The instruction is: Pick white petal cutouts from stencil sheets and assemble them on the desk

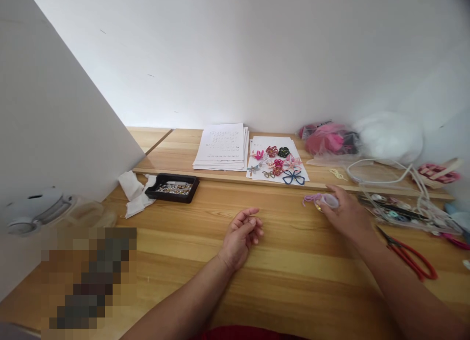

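My left hand [240,237] rests on the wooden table, its fingers loosely curled and slightly apart, with nothing seen in them. Farther right, my right hand [347,213] has its thumb and fingers around a small pale, ring-shaped roll [330,200]. Lilac cord [311,198] lies beside the roll on its left. Whether the cord is joined to it I cannot tell. Red-handled scissors [407,254] lie near my right forearm. Beyond my hands, several colourful flower and butterfly ornaments [278,165] lie on white paper [302,174].
A black tray [190,196] of small beads stands left, beside white tissue [130,186]. Stacked white sheets [220,144] lie on the back ledge. At right are a clear box of bits [404,213], white tubing [382,160], pink bagged material [328,139] and yellow cord [338,174].
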{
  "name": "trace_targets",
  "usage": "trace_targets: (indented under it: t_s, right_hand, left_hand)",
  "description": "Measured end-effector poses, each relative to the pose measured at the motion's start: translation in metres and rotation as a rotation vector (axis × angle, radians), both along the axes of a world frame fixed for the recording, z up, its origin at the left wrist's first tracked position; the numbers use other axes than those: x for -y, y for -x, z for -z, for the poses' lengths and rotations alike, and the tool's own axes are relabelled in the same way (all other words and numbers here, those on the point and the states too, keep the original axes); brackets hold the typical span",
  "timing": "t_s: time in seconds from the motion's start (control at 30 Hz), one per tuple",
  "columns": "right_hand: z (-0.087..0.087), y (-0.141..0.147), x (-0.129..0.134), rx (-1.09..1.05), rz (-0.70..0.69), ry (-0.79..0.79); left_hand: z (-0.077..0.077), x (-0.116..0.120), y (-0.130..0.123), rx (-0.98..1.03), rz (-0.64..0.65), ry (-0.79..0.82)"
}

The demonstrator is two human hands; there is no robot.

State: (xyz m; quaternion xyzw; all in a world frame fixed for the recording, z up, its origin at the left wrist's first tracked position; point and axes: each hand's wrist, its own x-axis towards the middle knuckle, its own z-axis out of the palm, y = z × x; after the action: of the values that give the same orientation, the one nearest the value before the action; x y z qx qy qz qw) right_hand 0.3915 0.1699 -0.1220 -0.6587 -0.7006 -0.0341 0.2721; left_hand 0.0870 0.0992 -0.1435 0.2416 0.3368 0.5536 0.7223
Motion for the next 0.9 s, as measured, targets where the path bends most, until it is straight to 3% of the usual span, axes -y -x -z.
trace_targets:
  t_s: [0.37,0.57,0.77,0.9]
  right_hand:
    - [0.001,-0.001,0.002,0.036,-0.044,-0.001]
    - [-0.001,0.001,0.006,-0.043,-0.030,0.010]
    - [-0.012,0.025,0.031,-0.118,-0.060,0.024]
    - [-0.017,0.048,0.058,-0.098,-0.175,-0.020]
  left_hand:
    - [0.001,0.000,-0.001,-0.012,0.021,-0.015]
    - [0.003,0.000,0.000,-0.019,0.014,-0.023]
    - [0.002,0.004,-0.003,-0.090,-0.032,-0.067]
    - [0.005,0.008,-0.006,-0.282,-0.074,-0.153]
